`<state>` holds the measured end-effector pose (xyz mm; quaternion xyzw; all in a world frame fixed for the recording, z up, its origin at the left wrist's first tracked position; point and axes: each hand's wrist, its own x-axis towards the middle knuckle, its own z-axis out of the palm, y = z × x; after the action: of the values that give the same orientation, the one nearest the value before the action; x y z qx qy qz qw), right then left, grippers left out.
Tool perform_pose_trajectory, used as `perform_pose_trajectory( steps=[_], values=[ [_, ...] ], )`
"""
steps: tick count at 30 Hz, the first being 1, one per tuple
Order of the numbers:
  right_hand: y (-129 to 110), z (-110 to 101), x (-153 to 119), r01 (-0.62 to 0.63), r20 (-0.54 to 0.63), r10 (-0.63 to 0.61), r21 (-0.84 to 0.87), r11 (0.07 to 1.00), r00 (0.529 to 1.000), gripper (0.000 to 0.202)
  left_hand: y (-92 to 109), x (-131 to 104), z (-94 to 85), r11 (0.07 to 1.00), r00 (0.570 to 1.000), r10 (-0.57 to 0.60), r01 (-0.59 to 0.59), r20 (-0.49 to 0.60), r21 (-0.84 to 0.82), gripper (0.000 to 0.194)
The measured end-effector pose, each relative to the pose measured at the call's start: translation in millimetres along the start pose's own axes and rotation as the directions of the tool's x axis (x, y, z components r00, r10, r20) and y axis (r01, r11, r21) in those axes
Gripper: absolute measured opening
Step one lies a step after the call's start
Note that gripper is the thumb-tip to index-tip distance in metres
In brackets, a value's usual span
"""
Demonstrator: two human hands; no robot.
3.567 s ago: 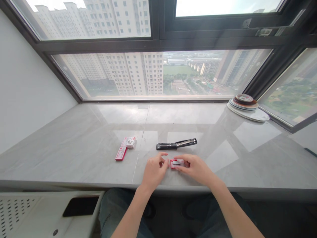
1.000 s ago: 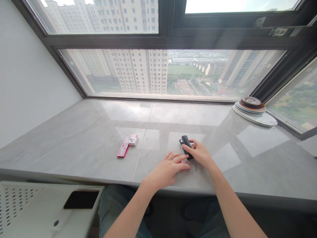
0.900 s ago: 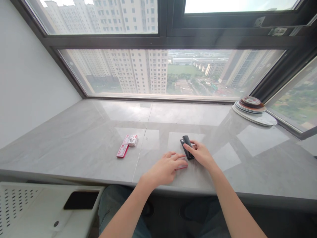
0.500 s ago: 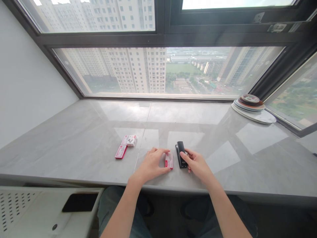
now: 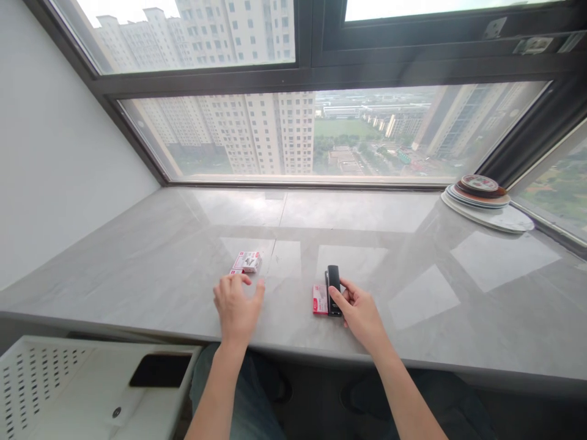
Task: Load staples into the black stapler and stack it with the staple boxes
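Note:
My right hand (image 5: 358,308) grips a black stapler (image 5: 334,287) by its right side, thumb on top. Against the stapler's left side lies a red-and-white small box (image 5: 320,300), flat on the grey counter. My left hand (image 5: 238,308) is over the counter farther left, thumb and fingers apart with nothing between them. Just beyond its fingertips sits a white-and-red box with a dark picture on it (image 5: 250,261), next to other pink-and-white boxes (image 5: 238,269). The nearest of these is mostly hidden behind my left hand.
A stack of round plates or mats (image 5: 481,198) stands at the back right by the window. Below the counter's front edge (image 5: 293,353), at left, a white perforated surface (image 5: 68,391) holds a dark phone-like slab (image 5: 160,370).
My left hand has let go of the small red-and-white box and moved left to the other boxes. The stapler and that box, formerly apart, now sit side by side. The view has shifted slightly.

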<state>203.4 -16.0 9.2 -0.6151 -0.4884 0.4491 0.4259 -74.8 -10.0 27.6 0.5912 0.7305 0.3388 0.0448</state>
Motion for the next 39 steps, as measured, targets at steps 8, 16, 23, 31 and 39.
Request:
perform_pose_trajectory(
  steps=[8, 16, 23, 31, 39],
  values=[
    [1.6, -0.2, 1.4, -0.006, 0.014, 0.006, 0.01, 1.0, 1.0, 0.07, -34.7, 9.7, -19.1, 0.981, 0.938, 0.104, -0.151, 0.33, 0.118, 0.056],
    [3.0, 0.2, 1.1, 0.002, 0.013, -0.003, 0.021, 1.0, 1.0, 0.067, 24.4, 17.2, -10.7, 0.931, 0.751, 0.356, -0.231, 0.556, -0.284, 0.054],
    [5.5, 1.2, 2.5, 0.027, 0.02, -0.028, 0.01, 1.0, 0.999, 0.068, 74.7, 13.2, 21.5, 0.8, 0.66, 0.59, -0.396, 0.466, -0.451, 0.053],
    [4.1, -0.8, -0.3, 0.015, 0.052, -0.015, 0.0, 1.0, 0.999, 0.067, 73.8, -7.1, 41.5, 0.794, 0.665, 0.606, -0.473, 0.435, -0.383, 0.067],
    [7.0, 0.3, 0.2, 0.039, 0.042, -0.038, -0.027, 0.999, 0.998, 0.066, 74.9, -19.7, 51.4, 0.802, 0.702, 0.596, -0.492, 0.39, -0.338, 0.078]
  ],
)
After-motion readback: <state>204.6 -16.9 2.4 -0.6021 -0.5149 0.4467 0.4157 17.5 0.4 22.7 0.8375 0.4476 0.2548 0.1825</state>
